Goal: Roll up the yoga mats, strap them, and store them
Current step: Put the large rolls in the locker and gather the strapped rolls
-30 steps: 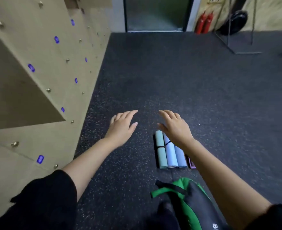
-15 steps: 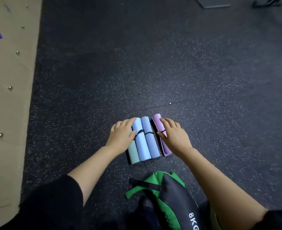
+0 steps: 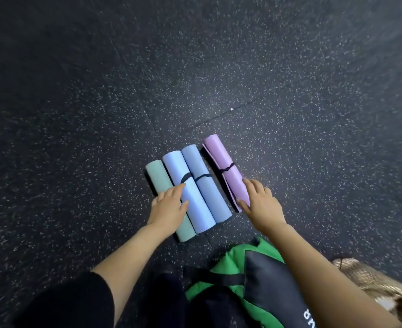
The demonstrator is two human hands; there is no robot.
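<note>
Yoga mats (image 3: 207, 200), four of them rolled, are being kept side by side on the dark speckled floor (image 3: 100, 114): a green mat (image 3: 158, 176), a pale blue mat (image 3: 196, 207) and a grey-blue mat (image 3: 195, 159) touching, a purple mat (image 3: 221, 157) just apart. Three are being bound by black straps (image 3: 203, 177). The green and pale blue mats are being touched by the left hand (image 3: 169, 209), fingers straight and pressed together. The purple mat's near end is being touched by the right hand (image 3: 261, 204), fingers slightly spread; whether it is being gripped cannot be told. A green-and-black bag (image 3: 254, 280) is lying nearer.

Dim, soft light; perhaps motion-blurred edges
</note>
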